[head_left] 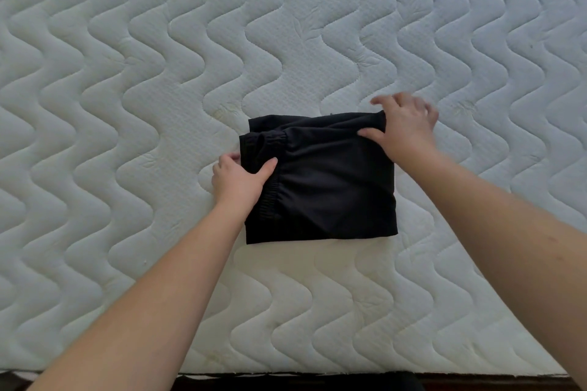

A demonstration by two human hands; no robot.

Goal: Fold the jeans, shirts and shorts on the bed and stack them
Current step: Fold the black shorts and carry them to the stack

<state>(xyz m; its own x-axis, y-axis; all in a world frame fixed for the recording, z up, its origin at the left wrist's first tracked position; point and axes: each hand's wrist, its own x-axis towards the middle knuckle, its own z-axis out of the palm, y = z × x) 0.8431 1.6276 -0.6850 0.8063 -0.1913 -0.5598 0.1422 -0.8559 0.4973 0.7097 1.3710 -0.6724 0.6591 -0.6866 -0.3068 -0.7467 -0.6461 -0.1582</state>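
Black shorts [330,187], folded into a rough square, lie mid-mattress [127,73]. Left hand [236,179] pinches the left edge at the elastic waistband, thumb on top. Right hand [405,127] grips the far right corner, thumb over the fabric; fingers blurred.

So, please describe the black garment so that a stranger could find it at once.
On the white quilted mattress, look near its middle, between the two hands. The folded black shorts lie there, the left hand gripping the elastic waistband side, the right hand pinching the far corner. It is the only dark thing there.
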